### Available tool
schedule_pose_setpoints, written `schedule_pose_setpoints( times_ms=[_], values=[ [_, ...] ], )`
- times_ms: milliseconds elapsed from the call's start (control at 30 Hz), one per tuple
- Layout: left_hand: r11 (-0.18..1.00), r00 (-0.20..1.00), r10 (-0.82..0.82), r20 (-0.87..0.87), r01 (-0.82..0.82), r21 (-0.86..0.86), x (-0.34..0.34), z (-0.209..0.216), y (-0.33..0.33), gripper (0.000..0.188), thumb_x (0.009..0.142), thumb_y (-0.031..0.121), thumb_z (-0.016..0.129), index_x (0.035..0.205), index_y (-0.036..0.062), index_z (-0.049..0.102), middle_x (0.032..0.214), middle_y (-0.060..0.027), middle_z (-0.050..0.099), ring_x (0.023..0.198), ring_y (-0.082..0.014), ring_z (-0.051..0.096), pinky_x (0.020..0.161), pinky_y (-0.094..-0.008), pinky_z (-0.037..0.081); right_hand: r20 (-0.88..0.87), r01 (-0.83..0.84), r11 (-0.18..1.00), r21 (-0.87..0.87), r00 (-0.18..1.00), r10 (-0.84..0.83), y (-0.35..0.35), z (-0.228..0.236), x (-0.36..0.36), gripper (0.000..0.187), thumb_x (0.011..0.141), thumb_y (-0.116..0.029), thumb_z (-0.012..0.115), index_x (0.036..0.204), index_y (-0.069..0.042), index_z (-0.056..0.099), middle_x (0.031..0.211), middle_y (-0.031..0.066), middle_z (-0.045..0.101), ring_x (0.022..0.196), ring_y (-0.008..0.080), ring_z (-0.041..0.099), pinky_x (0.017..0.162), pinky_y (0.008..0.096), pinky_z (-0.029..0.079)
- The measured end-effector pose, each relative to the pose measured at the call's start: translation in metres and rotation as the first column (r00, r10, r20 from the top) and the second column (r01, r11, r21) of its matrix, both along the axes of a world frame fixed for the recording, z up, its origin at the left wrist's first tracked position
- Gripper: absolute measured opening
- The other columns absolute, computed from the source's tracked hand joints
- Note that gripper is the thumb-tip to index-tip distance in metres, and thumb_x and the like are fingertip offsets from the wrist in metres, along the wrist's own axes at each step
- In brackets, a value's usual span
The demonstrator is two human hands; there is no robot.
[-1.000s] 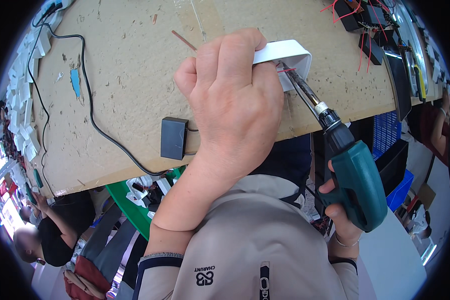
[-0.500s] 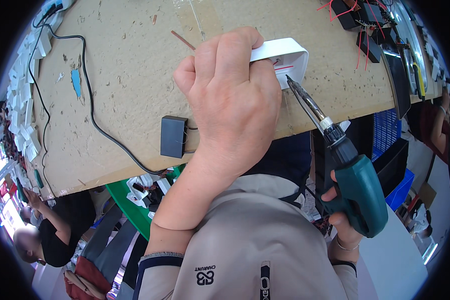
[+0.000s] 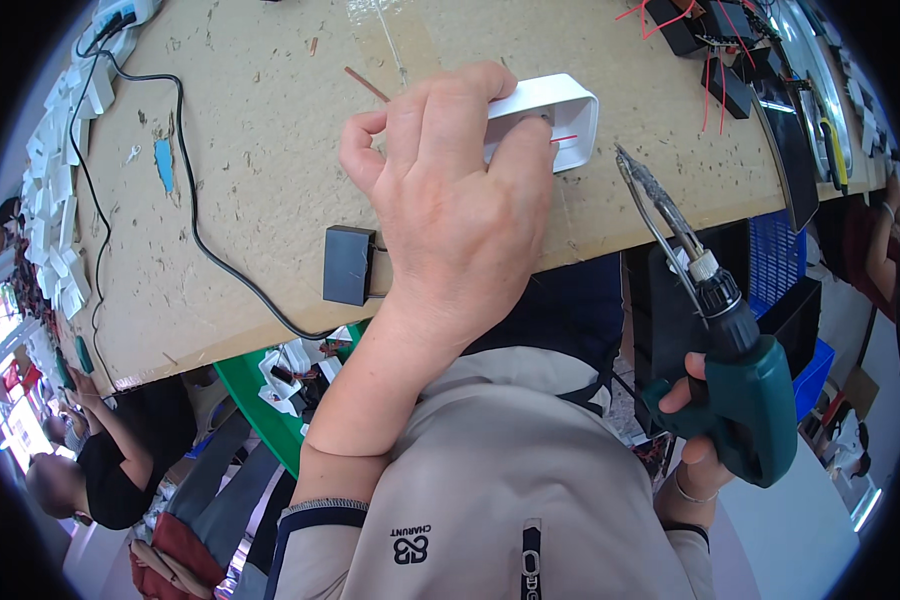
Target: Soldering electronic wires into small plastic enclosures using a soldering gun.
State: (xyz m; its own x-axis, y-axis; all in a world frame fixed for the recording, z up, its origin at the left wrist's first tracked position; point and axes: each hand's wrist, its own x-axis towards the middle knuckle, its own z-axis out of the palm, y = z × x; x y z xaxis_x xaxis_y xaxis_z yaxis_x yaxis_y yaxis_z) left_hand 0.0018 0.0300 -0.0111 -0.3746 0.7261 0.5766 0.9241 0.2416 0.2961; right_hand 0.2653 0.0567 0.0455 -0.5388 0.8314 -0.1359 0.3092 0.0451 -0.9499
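Observation:
My left hand (image 3: pixel 460 200) grips a small white open plastic casing (image 3: pixel 576 98) over the table, thumb reaching inside it. A short red wire (image 3: pixel 564 138) shows within the casing; the rest of its inside is hidden by my fingers. In my right hand (image 3: pixel 702 458) is a dark green soldering gun (image 3: pixel 755 410), held by its handle. Its tip points up and left, a short gap to the right of the casing and not touching it. Beside my left wrist a black rectangular box (image 3: pixel 348 265) with thin leads lies near the table's front edge.
A black cable (image 3: pixel 185 190) curves across the cardboard-covered table (image 3: pixel 270 130). White casings (image 3: pixel 55 220) line the far left. Black boxes with red wires (image 3: pixel 725 85) and yellow-handled pliers (image 3: pixel 832 150) lie at right. A green bin (image 3: pixel 245 395) sits below the edge; other people work at both sides.
The soldering gun's tip has come out of the casing and moved right and slightly down. My left hand and the casing have shifted slightly left, with the thumb now further inside.

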Motion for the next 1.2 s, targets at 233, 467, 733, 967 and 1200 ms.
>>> schedule_pose_setpoints(
  times_ms=[233, 467, 733, 967, 1200],
  values=[
    [0.999, 0.997, -0.029, -0.066, 0.031, 0.027, 0.005, 0.007, -0.008, 0.019, 0.066, 0.011, 0.075, 0.085, 0.0144, 0.070, 0.104, -0.0034, 0.057, 0.092, -0.0184, 0.052, 0.082, -0.0324, 0.028, -0.180, 0.060, 0.992, -0.114, 0.980, -0.080, -0.002, 0.000, -0.004, 0.078, 0.063, -0.045, 0.080, 0.121, 0.001, 0.055, 0.106, 0.0131, 0.064, 0.081, 0.0176, 0.065, 0.078, 0.0297, 0.051],
    [0.996, 0.999, -0.003, -0.050, 0.008, 0.086, 0.012, 0.003, -0.013, 0.027, 0.064, 0.011, 0.075, 0.090, 0.0177, 0.071, 0.093, 0.0026, 0.059, 0.086, -0.0156, 0.053, 0.078, -0.0303, 0.027, -0.128, 0.138, 0.989, -0.046, 0.981, -0.142, -0.003, -0.005, -0.011, 0.081, 0.067, -0.050, 0.074, 0.115, 0.011, 0.051, 0.103, 0.0169, 0.063, 0.070, 0.0151, 0.064, 0.061, 0.0220, 0.051],
    [0.961, 0.993, -0.084, -0.079, 0.102, 0.257, 0.007, -0.010, -0.010, 0.021, 0.062, 0.012, 0.065, 0.082, 0.0191, 0.067, 0.077, 0.0104, 0.056, 0.076, -0.0090, 0.052, 0.071, -0.0328, 0.020, -0.127, 0.125, 0.992, -0.005, 0.984, -0.125, 0.001, -0.010, -0.011, 0.080, 0.068, -0.053, 0.072, 0.112, 0.010, 0.053, 0.099, 0.0143, 0.064, 0.066, 0.0133, 0.063, 0.058, 0.0195, 0.049],
    [0.968, 0.997, -0.017, -0.074, 0.035, 0.247, 0.011, -0.009, -0.008, 0.022, 0.062, 0.010, 0.067, 0.081, 0.0210, 0.067, 0.076, 0.0107, 0.054, 0.074, -0.0092, 0.050, 0.071, -0.0328, 0.020, -0.123, 0.089, 0.996, 0.007, 0.989, -0.087, 0.002, -0.013, -0.008, 0.081, 0.068, -0.054, 0.072, 0.113, 0.011, 0.052, 0.100, 0.0152, 0.064, 0.066, 0.0138, 0.063, 0.058, 0.0194, 0.049],
    [0.976, 0.999, 0.020, -0.039, -0.011, 0.217, 0.007, -0.008, -0.011, 0.019, 0.061, 0.009, 0.070, 0.076, 0.0191, 0.065, 0.085, 0.0076, 0.054, 0.082, -0.0137, 0.048, 0.072, -0.0355, 0.020, -0.128, 0.097, 0.995, -0.028, 0.987, -0.100, 0.001, -0.012, -0.007, 0.084, 0.068, -0.053, 0.072, 0.118, 0.010, 0.049, 0.104, 0.0176, 0.063, 0.068, 0.0153, 0.063, 0.059, 0.0208, 0.050]
  ],
)
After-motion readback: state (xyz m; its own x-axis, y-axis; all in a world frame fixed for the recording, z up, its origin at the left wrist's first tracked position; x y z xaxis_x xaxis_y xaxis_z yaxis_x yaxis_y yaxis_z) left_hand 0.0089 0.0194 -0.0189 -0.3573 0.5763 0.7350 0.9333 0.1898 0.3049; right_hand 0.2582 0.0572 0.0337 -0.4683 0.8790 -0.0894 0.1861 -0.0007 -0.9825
